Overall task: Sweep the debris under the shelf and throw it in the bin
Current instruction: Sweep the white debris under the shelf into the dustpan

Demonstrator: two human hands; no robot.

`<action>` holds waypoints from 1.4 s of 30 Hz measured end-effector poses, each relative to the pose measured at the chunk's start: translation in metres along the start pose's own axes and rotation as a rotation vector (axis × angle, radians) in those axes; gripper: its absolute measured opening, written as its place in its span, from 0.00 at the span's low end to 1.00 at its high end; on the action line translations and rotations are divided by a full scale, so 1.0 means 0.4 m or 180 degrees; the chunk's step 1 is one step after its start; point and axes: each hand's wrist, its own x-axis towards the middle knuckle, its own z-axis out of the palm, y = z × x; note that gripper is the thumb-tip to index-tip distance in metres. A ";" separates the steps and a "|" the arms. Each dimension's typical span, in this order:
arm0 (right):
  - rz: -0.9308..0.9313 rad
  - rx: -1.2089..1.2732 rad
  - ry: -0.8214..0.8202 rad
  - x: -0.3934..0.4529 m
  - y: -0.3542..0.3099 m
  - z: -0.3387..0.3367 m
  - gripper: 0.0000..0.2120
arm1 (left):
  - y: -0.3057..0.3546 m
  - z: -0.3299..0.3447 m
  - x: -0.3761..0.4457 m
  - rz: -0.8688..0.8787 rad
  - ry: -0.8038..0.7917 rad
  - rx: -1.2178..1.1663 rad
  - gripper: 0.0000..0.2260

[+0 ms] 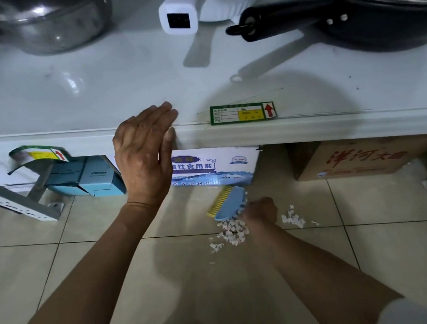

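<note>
Right hand [259, 210] low on the tiled floor [57, 266], fist closed on a blue brush [228, 205]. Paper debris [231, 232] just left of and under that hand, smaller scatter [294, 217] to its right. Left hand [145, 152] flat, fingers extended, holding nothing, seemingly touching the shelf [311, 126] edge.

Premises present as a shop or stockroom. White shelf [88, 97] carries price-label holders [242, 113] on its front edge and displays cookware: steel pot [50, 22], black pan [376, 1]. Cartons of salt [213, 166] sit beneath on tiled floor [57, 266].
</note>
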 end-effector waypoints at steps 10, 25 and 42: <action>0.0527 0.0446 0.0257 0.041 0.165 -0.235 0.13 | 0.001 -0.009 0.000 -0.0027 -0.0143 0.0044 0.13; -0.0811 -0.0692 -0.0311 -0.115 0.110 -0.028 0.11 | 0.025 -0.031 0.005 -0.0180 -0.0394 0.0086 0.13; -0.0100 -0.0469 0.0196 0.068 0.214 -0.424 0.09 | 0.064 -0.044 0.025 -0.0417 -0.0327 -0.0149 0.12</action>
